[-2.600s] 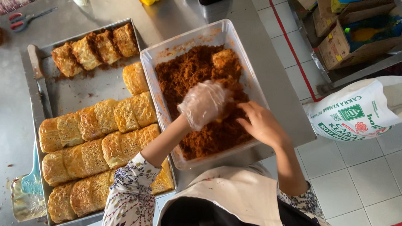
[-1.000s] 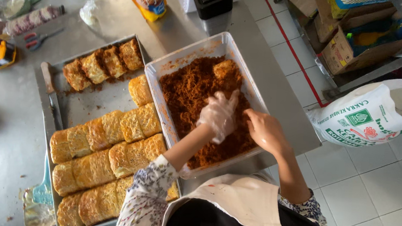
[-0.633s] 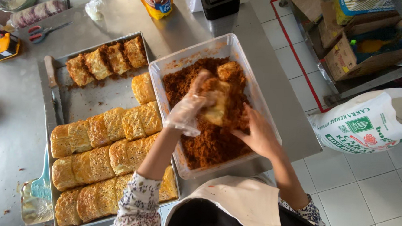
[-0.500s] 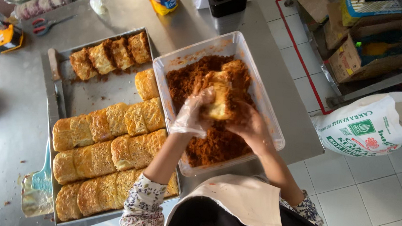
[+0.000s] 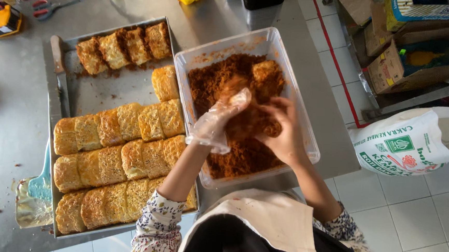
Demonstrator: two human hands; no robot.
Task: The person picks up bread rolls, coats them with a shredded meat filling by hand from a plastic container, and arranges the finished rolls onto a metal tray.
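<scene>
From above, the person stands at a steel counter (image 5: 6,128) with both hands down in a clear plastic tub (image 5: 306,141) heaped with reddish-brown shredded floss (image 5: 211,83). The left hand (image 5: 219,123), in a loose clear plastic glove, and the bare right hand (image 5: 281,134) meet over the middle of the tub, and between them sits a bun (image 5: 248,123) so thickly coated in floss that its outline is blurred; the left fingers curl against its near side and the right fingers (image 5: 270,105) wrap over its far side, so both hands are clasping the same bun. A second coated bun (image 5: 266,76) lies on the floss near the far wall of the tub. Just left of the tub, touching its side, is a metal baking tray (image 5: 102,90) holding rows of golden plain buns (image 5: 113,155) at the near end, one single bun (image 5: 165,83) beside the tub, and a short row of floss-coated buns (image 5: 125,47) at the far end. A wooden-handled knife (image 5: 60,74) lies along the tray's left edge, and a smeared light-blue spatula (image 5: 36,192) lies on the counter beside the tray's near corner. Red-handled scissors (image 5: 52,6) lie at the far end of the counter. To the right, over the tiled floor, sits a white printed sack (image 5: 415,143), with cardboard boxes (image 5: 410,54) beyond it.
</scene>
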